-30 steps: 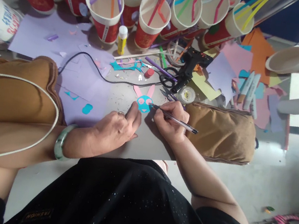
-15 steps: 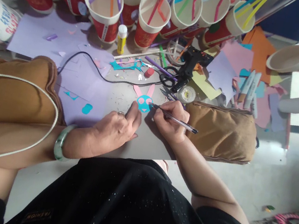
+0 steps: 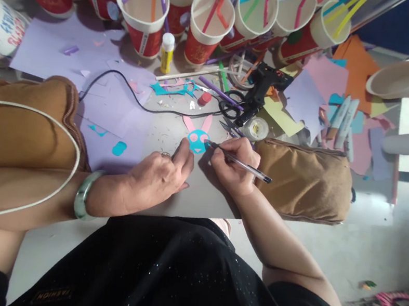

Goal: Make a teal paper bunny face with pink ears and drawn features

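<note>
A small blue paper face (image 3: 198, 147) with pink ears and pink eye patches lies flat on the grey table. My right hand (image 3: 234, 164) grips a clear pen with a dark cap end (image 3: 252, 170), its tip on the face's right eye. At the face's lower left edge rests my left hand (image 3: 162, 177), fingers bent and drawn together; whether anything is between them is hidden. Black scissors (image 3: 230, 106) and a tape roll (image 3: 255, 129) lie just beyond the right hand.
Red paper cups (image 3: 204, 42) with straws line the back. Purple paper (image 3: 115, 121) and a brown pouch (image 3: 27, 127) are at left. Another brown pouch (image 3: 305, 184) sits at right, below coloured paper and markers (image 3: 342, 122). A black glue gun (image 3: 265, 87) and glue stick (image 3: 166, 54) stand behind.
</note>
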`<state>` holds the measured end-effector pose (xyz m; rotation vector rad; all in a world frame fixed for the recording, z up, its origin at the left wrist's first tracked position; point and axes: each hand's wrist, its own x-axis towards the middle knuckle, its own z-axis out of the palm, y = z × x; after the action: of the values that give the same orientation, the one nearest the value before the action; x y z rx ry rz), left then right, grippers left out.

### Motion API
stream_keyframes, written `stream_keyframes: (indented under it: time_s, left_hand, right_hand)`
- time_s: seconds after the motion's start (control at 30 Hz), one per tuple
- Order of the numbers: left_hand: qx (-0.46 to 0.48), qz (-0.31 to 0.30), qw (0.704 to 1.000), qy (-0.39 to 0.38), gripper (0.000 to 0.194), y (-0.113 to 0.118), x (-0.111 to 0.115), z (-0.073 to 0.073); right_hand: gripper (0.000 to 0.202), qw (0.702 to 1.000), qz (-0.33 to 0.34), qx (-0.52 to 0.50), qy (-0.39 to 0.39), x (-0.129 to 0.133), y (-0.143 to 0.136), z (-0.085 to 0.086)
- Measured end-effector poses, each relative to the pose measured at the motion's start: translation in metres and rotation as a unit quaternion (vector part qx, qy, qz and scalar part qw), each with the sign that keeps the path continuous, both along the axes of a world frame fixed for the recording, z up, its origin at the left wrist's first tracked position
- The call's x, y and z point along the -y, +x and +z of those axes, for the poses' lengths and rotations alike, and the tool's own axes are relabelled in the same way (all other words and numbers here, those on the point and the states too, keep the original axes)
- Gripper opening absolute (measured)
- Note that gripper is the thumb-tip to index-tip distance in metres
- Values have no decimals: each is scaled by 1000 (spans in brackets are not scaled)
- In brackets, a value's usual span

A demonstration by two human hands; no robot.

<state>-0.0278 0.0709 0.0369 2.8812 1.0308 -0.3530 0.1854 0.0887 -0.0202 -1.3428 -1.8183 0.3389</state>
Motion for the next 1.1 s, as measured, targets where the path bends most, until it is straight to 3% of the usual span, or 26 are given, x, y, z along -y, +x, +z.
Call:
stream_keyframes:
  time_s: [0.4,0.87,1.1]
  left_hand:
    - [1,-1,1000,0,65,-1,0,-2]
    - [30,1,999,33,67,-4,6,-17]
    - [19,-9,998,54,73,0,3,-14]
  right_hand:
    - [11,1000,-11,6,-11,0,1,-1]
    - [13,1000,-20,5,-3,1,-1,5]
    - [13,1000,-22,11,7,1,1,13]
